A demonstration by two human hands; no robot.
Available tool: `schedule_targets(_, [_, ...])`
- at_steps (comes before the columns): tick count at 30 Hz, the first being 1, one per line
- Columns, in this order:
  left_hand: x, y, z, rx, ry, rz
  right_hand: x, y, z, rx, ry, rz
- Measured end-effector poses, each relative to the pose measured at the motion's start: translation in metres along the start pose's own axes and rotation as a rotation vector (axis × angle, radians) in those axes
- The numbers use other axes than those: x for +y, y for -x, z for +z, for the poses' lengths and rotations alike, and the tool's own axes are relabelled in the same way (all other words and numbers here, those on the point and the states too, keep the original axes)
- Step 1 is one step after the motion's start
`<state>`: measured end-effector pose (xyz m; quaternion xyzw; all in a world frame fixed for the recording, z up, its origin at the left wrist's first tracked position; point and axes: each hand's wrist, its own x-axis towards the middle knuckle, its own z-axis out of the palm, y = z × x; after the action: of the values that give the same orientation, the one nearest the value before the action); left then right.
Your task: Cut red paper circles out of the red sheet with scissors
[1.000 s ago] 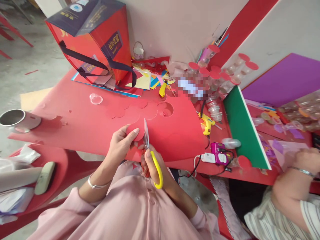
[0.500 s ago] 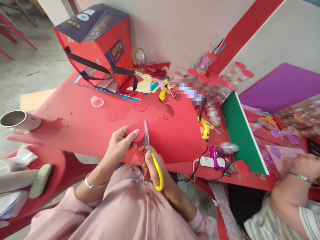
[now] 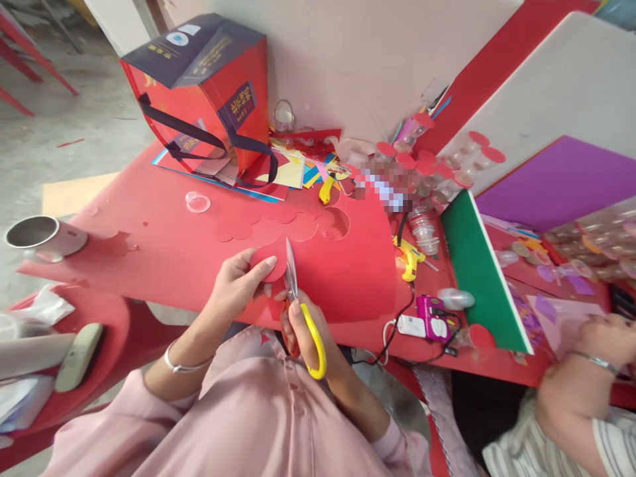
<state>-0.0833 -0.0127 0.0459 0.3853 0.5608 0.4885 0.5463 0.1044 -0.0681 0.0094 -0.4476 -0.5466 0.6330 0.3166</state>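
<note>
My left hand (image 3: 240, 281) pinches a round piece of red paper (image 3: 268, 260), thumb on top, over the table's front edge. In my right hand (image 3: 311, 331) is a pair of scissors (image 3: 292, 268) with a yellow handle loop, its blades pointing away from me. The blades touch or overlap the right edge of the round piece; I cannot tell exactly which. Just beyond lies a large red paper sheet (image 3: 362, 265) with curved cut-outs along its far left edge. Several red paper discs (image 3: 243, 226) lie to the left of it.
A red and navy bag (image 3: 213, 93) stands at the back. A metal mug (image 3: 44, 235) is at far left. On the right are a yellow glue gun (image 3: 410, 257), a purple box (image 3: 433, 318), a green board (image 3: 484, 271) and a co-worker's hand (image 3: 603, 341).
The view has shifted slightly, so the table and bag appear a little lower and to the right. Both hands, the paper and the scissors look nearly the same.
</note>
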Motion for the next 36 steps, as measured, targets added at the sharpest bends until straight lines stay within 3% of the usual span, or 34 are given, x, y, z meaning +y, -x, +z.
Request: schedule_targets(36, [-0.0031,-0.0002,-0.0104,0.01,0.012,-0.048,0.0018,-0.002,-0.0014,-0.032,-0.024,0.017])
